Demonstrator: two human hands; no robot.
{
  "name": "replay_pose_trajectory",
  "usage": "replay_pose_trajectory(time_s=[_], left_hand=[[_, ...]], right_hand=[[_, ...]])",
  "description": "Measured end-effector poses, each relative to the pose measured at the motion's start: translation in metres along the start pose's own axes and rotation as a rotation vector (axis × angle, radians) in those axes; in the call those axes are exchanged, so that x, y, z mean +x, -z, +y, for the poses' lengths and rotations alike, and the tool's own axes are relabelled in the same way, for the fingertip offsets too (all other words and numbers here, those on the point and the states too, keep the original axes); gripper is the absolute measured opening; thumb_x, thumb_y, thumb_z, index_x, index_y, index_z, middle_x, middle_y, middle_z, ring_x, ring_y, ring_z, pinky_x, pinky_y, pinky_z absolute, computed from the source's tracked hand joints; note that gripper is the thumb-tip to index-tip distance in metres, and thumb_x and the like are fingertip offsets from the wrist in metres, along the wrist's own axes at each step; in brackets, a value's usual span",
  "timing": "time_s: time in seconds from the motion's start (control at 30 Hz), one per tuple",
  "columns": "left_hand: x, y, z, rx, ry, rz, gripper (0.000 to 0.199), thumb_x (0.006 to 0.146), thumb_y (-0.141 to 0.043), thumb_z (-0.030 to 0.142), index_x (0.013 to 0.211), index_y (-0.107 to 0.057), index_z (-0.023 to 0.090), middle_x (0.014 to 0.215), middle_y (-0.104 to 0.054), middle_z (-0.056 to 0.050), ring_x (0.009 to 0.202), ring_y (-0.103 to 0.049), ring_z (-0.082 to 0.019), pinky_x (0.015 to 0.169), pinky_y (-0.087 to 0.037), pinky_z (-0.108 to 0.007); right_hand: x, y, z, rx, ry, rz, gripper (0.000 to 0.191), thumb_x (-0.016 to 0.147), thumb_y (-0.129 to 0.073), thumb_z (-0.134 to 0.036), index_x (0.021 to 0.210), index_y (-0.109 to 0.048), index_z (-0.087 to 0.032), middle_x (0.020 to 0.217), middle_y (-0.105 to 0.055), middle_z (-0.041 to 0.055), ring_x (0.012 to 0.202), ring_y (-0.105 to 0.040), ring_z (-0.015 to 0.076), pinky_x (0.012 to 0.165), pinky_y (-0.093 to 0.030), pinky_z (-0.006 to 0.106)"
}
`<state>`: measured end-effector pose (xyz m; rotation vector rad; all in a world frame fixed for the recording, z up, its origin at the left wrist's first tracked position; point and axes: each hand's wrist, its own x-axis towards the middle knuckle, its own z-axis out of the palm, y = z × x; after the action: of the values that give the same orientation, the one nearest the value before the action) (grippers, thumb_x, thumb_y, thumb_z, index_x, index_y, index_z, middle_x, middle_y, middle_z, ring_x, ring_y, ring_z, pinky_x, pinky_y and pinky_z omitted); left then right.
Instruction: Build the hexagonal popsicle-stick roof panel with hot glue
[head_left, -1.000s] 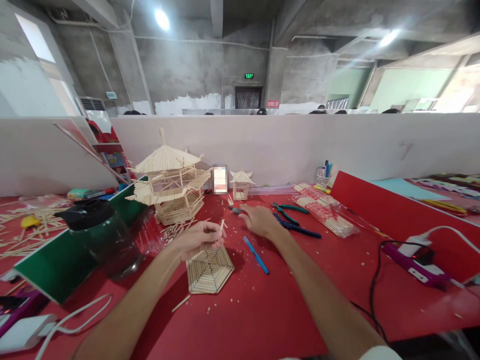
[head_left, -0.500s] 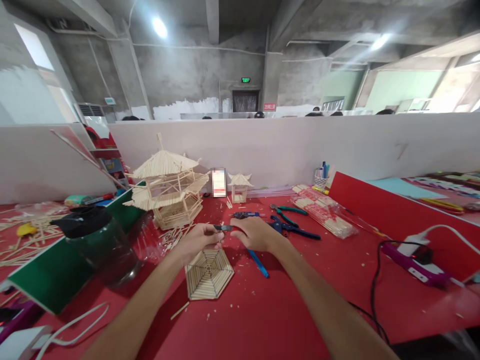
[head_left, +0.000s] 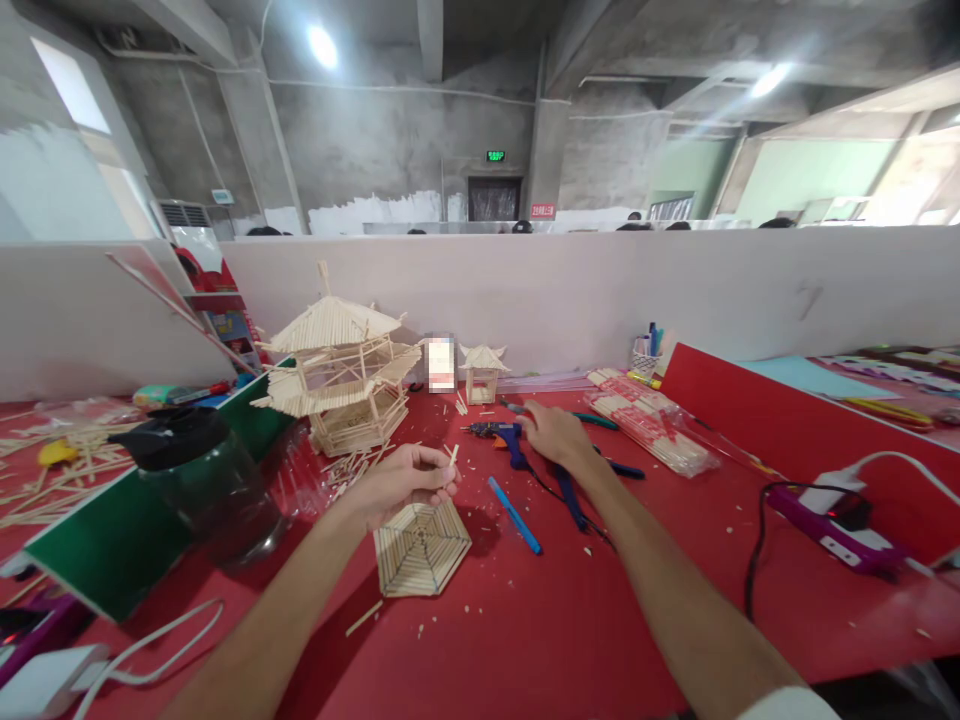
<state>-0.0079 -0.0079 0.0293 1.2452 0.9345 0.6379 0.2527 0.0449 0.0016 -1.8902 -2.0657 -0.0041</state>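
Note:
My left hand (head_left: pixel 420 478) pinches a short piece of wooden stick (head_left: pixel 454 456) between thumb and fingers. Just beneath it, a many-sided panel of wooden sticks (head_left: pixel 424 565) with dark ring lines lies on the red table. My right hand (head_left: pixel 555 432) is farther out to the right, its fingers closed around a slim tool with a dark grey tip (head_left: pixel 514 406); its exact kind is unclear. Next to that hand is a blue glue gun (head_left: pixel 508 440). Green-handled pliers (head_left: pixel 598 421) are partly covered by the hand. Nearer to me rests a blue pen (head_left: pixel 516 515).
A large stick pavilion (head_left: pixel 341 375) and a small one (head_left: pixel 484 375) stand at the back. At left are a dark-lidded jug (head_left: pixel 199 490) and a green divider (head_left: pixel 97 560). Bagged sticks (head_left: pixel 649 420), a red divider (head_left: pixel 817 450) and a purple power strip (head_left: pixel 832 540) lie right.
My right hand has moved away from my left, outward and to the right, carrying the dark-tipped tool. My left hand stays nearly in place, and the stick piece in it now shows clearly.

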Motion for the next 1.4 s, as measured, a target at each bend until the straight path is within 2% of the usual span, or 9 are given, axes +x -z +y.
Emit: replay_pose_trajectory(time_s=[0.13, 0.3, 0.63, 0.83, 1.0, 1.1, 1.2, 1.3, 1.4], left_hand=[[0.006, 0.002, -0.006, -0.003, -0.040, 0.051, 0.032, 0.059, -0.086, 0.035, 0.069, -0.066, 0.011, 0.066, -0.063, -0.001, 0.056, -0.052, -0.006, 0.059, -0.043, -0.019], [0.013, 0.010, -0.015, -0.015, -0.076, 0.063, 0.035, 0.060, -0.085, 0.038, 0.072, -0.065, 0.012, 0.065, -0.061, 0.001, 0.057, -0.051, -0.006, 0.063, -0.044, -0.021], [0.014, 0.007, -0.017, 0.016, -0.095, 0.071, 0.036, 0.062, -0.083, 0.040, 0.070, -0.062, 0.012, 0.066, -0.061, 0.001, 0.057, -0.051, -0.007, 0.063, -0.044, -0.022], [0.015, 0.009, -0.018, -0.047, -0.101, 0.093, 0.036, 0.060, -0.084, 0.038, 0.066, -0.061, 0.012, 0.059, -0.057, 0.002, 0.053, -0.046, -0.005, 0.055, -0.038, -0.017], [0.008, 0.003, -0.010, -0.033, 0.000, -0.064, 0.028, 0.063, -0.084, 0.032, 0.073, -0.067, 0.011, 0.070, -0.063, -0.003, 0.057, -0.052, -0.007, 0.056, -0.041, -0.019], [0.009, 0.002, -0.011, -0.058, -0.049, 0.016, 0.029, 0.064, -0.083, 0.033, 0.073, -0.066, 0.012, 0.070, -0.063, -0.002, 0.059, -0.052, -0.007, 0.059, -0.043, -0.020], [0.013, 0.007, -0.015, -0.053, -0.122, 0.080, 0.030, 0.065, -0.082, 0.035, 0.073, -0.064, 0.012, 0.066, -0.059, 0.001, 0.057, -0.051, -0.007, 0.058, -0.042, -0.019], [0.015, 0.014, -0.016, -0.001, -0.177, 0.121, 0.034, 0.065, -0.082, 0.038, 0.079, -0.063, 0.013, 0.068, -0.058, 0.002, 0.058, -0.053, -0.007, 0.059, -0.042, -0.019], [0.018, 0.023, -0.017, 0.083, -0.197, 0.166, 0.041, 0.062, -0.082, 0.042, 0.085, -0.061, 0.015, 0.068, -0.059, 0.003, 0.058, -0.055, -0.008, 0.060, -0.044, -0.022]], right_hand=[[-0.004, 0.014, 0.025, 0.228, 0.187, 0.150, 0.036, 0.097, -0.038, -0.036, 0.121, -0.057, -0.018, 0.115, -0.067, 0.0121, 0.104, -0.061, 0.0246, 0.085, -0.041, 0.032], [-0.023, 0.015, -0.016, 0.269, 0.576, -0.056, 0.026, 0.096, -0.044, -0.036, 0.110, -0.059, -0.020, 0.099, -0.070, 0.0072, 0.088, -0.062, 0.0207, 0.074, -0.037, 0.027], [-0.029, 0.000, -0.039, 0.172, 0.638, -0.109, 0.022, 0.097, -0.043, -0.035, 0.108, -0.056, -0.021, 0.091, -0.068, 0.0054, 0.082, -0.060, 0.0196, 0.068, -0.030, 0.026], [-0.024, -0.008, -0.046, 0.064, 0.544, -0.081, 0.026, 0.096, -0.042, -0.039, 0.111, -0.057, -0.024, 0.099, -0.070, 0.0065, 0.089, -0.063, 0.0229, 0.069, -0.034, 0.027], [-0.004, -0.012, -0.015, 0.032, 0.120, -0.046, 0.031, 0.096, -0.040, -0.039, 0.111, -0.060, -0.021, 0.097, -0.070, 0.0112, 0.089, -0.064, 0.0250, 0.074, -0.042, 0.033], [0.007, -0.004, 0.022, 0.350, 0.023, 0.201, 0.031, 0.096, -0.038, -0.039, 0.105, -0.059, -0.019, 0.090, -0.068, 0.0087, 0.085, -0.063, 0.0226, 0.076, -0.045, 0.033], [0.013, 0.008, 0.052, 1.001, -0.111, 0.370, 0.039, 0.092, -0.038, -0.055, 0.092, -0.057, -0.021, 0.066, -0.055, -0.0008, 0.055, -0.053, 0.0138, 0.051, -0.043, 0.025], [0.015, 0.019, 0.074, 1.591, -0.265, 0.376, 0.036, 0.087, -0.051, -0.054, 0.085, -0.055, -0.019, 0.058, -0.045, -0.0060, 0.044, -0.043, 0.0079, 0.038, -0.036, 0.018], [0.016, 0.022, 0.094, 1.738, -0.396, 0.349, 0.019, 0.081, -0.064, -0.028, 0.073, -0.049, -0.019, 0.054, -0.045, -0.0069, 0.044, -0.046, 0.0061, 0.041, -0.041, 0.016]])
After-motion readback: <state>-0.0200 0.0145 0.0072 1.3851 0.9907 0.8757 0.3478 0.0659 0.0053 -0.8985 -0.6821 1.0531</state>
